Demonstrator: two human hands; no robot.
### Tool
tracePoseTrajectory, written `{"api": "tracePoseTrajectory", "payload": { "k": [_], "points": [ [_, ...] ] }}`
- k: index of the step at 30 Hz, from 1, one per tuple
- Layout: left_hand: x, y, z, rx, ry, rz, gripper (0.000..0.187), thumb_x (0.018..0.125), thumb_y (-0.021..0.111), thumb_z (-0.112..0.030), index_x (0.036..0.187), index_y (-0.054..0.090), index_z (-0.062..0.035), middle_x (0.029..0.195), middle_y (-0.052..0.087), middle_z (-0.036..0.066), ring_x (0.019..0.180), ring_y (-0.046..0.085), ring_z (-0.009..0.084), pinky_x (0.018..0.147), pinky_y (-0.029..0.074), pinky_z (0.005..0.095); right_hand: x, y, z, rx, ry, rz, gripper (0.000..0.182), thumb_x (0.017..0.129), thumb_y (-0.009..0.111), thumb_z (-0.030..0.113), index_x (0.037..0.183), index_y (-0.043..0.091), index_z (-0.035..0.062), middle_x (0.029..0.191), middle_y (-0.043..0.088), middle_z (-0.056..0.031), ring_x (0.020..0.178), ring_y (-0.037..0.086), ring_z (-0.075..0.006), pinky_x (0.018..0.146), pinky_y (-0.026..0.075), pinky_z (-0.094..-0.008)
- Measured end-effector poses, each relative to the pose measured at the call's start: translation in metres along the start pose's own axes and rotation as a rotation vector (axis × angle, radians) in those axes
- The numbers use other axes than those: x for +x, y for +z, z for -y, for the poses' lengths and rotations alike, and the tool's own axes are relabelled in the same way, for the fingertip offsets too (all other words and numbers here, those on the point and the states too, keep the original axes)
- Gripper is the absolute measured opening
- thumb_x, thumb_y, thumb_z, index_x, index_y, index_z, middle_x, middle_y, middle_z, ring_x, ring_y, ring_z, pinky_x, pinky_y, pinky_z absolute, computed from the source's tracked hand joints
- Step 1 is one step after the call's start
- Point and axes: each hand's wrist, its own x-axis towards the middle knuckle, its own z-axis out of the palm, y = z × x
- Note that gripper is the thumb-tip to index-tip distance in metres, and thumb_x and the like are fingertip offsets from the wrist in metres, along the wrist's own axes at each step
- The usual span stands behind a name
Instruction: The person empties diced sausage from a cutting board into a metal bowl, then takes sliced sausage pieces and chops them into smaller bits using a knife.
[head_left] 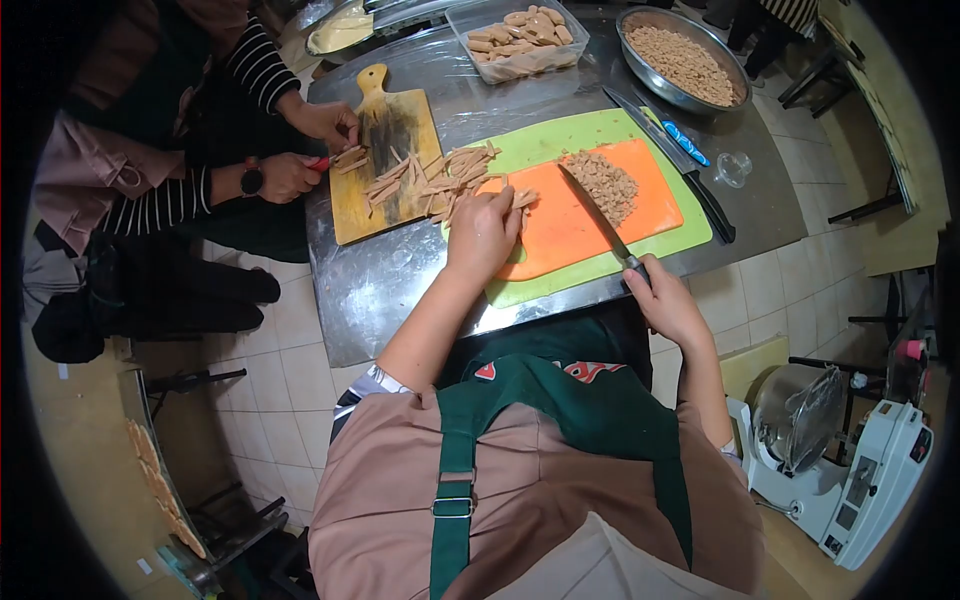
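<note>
My right hand [660,300] grips the black handle of a kitchen knife [597,212], whose blade lies slantwise over the orange cutting board [560,245]. My left hand [484,232] is closed over a small bunch of sausage strips [523,198] at that board's left side, apart from the blade. Right of the blade sits a heap of finely chopped sausage [606,186]. Under the orange board lies a larger green cutting board [540,138]. Beyond my left hand, a loose pile of sausage strips [466,170] spreads from the green board onto a wooden one [390,112].
At left, a co-worker's hands [292,178] cut sausage with a red-handled knife. A second knife [700,185] and a blue-patterned item [685,143] lie at the right. Behind stand a tub of sausages [480,62] and a metal bowl of chopped pieces [685,62].
</note>
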Motion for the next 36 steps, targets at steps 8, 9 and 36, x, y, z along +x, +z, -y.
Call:
{"api": "tracePoseTrajectory", "payload": {
  "k": [8,9,36],
  "points": [
    [-0.003,-0.001,-0.015,0.060,0.009,0.012,0.031,0.073,0.066,-0.021,0.095,0.062,0.0007,0.077,0.059,0.016,0.073,0.056,0.0332,0.068,0.046,0.0416,-0.013,0.005,0.000,0.002,-0.031,0.053,0.036,0.092,0.045,0.034,0.101,0.046,-0.0003,0.088,0.059,-0.0297,0.088,0.056,-0.0458,0.075,0.043,-0.0470],
    [-0.003,-0.001,-0.016,0.063,0.015,0.011,0.034,0.073,0.068,-0.023,0.097,0.062,0.0002,0.078,0.059,0.015,0.075,0.056,0.0328,0.069,0.046,0.0408,-0.012,0.009,-0.007,-0.014,-0.058,0.075,0.035,0.092,0.044,0.034,0.101,0.046,-0.0004,0.088,0.059,-0.0297,0.088,0.056,-0.0460,0.075,0.043,-0.0473],
    [0.051,0.002,0.015,0.015,0.325,0.291,0.015,0.076,0.060,-0.007,0.089,0.068,-0.0100,0.092,0.061,0.008,0.091,0.056,0.0272,0.080,0.043,0.0371,-0.003,0.007,-0.001,-0.125,0.007,-0.029,0.036,0.092,0.044,0.033,0.097,0.044,-0.0019,0.084,0.059,-0.0304,0.084,0.055,-0.0469,0.074,0.043,-0.0501]
  ]
}}
